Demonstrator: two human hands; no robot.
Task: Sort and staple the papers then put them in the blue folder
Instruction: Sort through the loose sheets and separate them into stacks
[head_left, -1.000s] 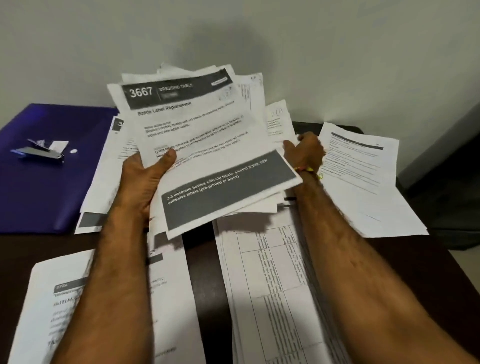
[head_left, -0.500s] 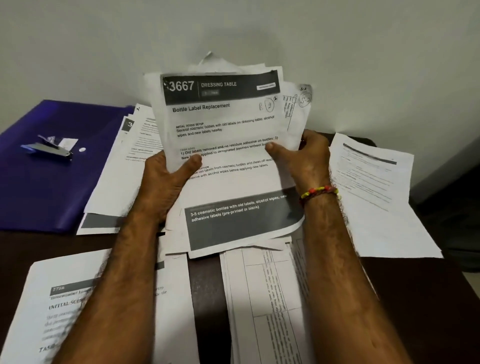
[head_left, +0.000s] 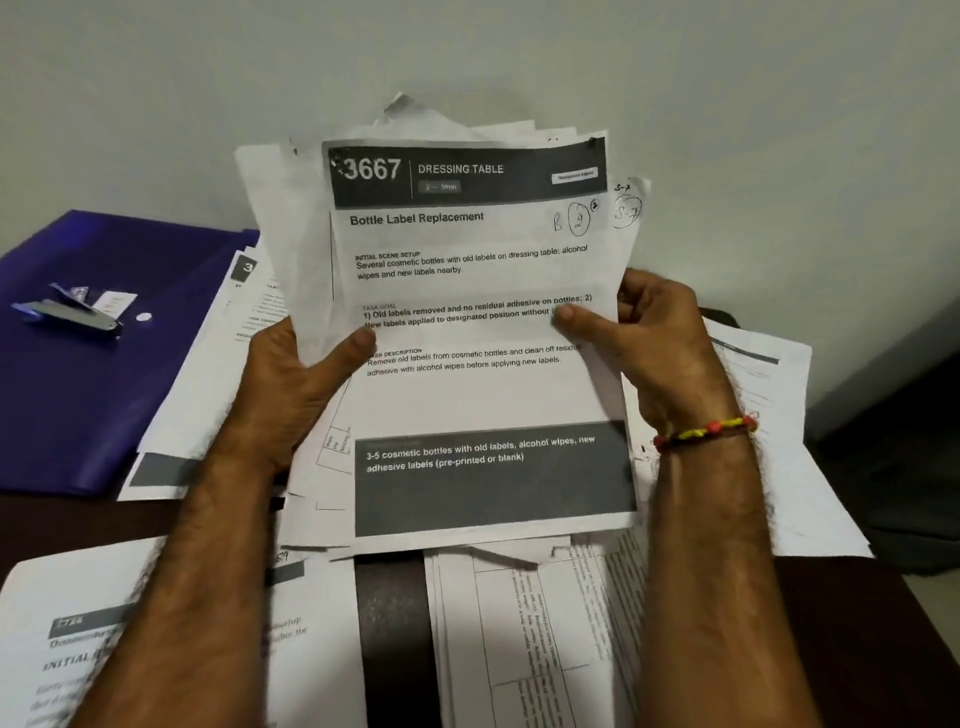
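One blue folder. One stapler. One held sheaf of papers, sheet count unclear. Four loose paper piles on bench, possibly more. One wrist bracelet.

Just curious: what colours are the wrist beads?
Red and yellow, on the bracelet, head view.

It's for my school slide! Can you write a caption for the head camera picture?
Both hands, left and right, hold up a stack of papers over the table, beside the blue folder with a stapler.
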